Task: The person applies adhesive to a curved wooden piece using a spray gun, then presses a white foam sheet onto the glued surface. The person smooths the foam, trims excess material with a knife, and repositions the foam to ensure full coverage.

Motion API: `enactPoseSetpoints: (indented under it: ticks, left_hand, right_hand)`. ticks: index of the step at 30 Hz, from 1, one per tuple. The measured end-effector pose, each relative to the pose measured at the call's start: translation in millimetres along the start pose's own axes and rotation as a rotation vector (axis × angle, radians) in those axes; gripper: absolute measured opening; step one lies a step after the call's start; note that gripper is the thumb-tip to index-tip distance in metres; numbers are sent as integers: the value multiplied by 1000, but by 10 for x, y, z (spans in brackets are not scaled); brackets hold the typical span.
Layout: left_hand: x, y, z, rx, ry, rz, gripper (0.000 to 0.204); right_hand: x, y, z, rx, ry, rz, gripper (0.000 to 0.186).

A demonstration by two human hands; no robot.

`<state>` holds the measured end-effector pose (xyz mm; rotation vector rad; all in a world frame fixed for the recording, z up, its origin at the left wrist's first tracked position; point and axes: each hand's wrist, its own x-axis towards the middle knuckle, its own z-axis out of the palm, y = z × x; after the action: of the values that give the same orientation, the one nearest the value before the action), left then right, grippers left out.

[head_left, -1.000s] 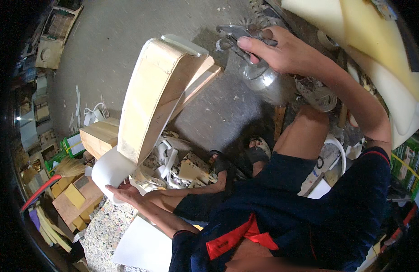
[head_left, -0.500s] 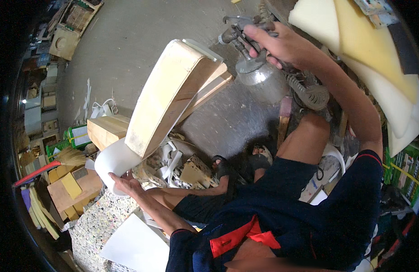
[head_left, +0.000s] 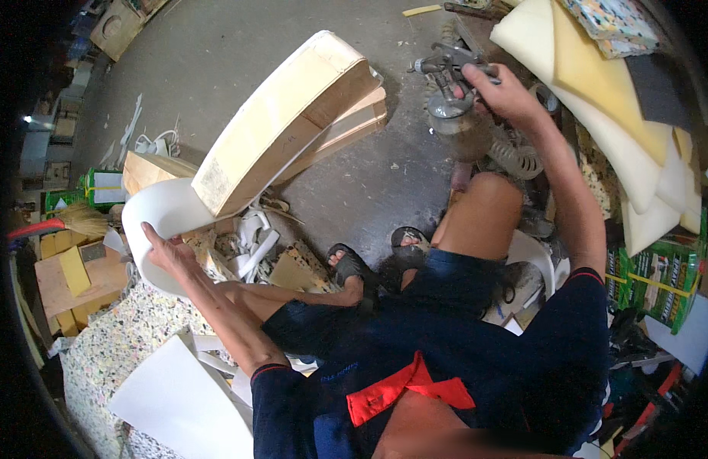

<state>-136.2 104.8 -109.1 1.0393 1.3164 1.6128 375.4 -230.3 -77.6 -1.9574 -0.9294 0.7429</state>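
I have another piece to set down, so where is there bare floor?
Mostly bare grey floor lies left of and beyond the curved wooden piece, and a smaller patch between that piece, the sandals and the spray gun. It is crowded around the left hand and white sheet, with scraps and speckled foam, and on the right by foam sheets.

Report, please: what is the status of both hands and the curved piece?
Right hand gripping spray gun. Left hand holding curled white sheet at near end of curved piece. Scraps beside feet.

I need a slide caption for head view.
Left grip holds a curled white sheet; right grip holds a spray gun.
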Motion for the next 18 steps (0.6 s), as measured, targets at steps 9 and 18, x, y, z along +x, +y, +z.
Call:
enactPoseSetpoints:
  ticks: [9, 18]
  left_hand:
    - [99, -5, -109, -95, -76, -27, 45]
    - [213, 0, -45, -78, -90, -51, 45]
  right_hand:
    - [-85, -154, 343, 189, 28, -44, 42]
    - [-215, 766, 656, 102, 110, -18, 37]
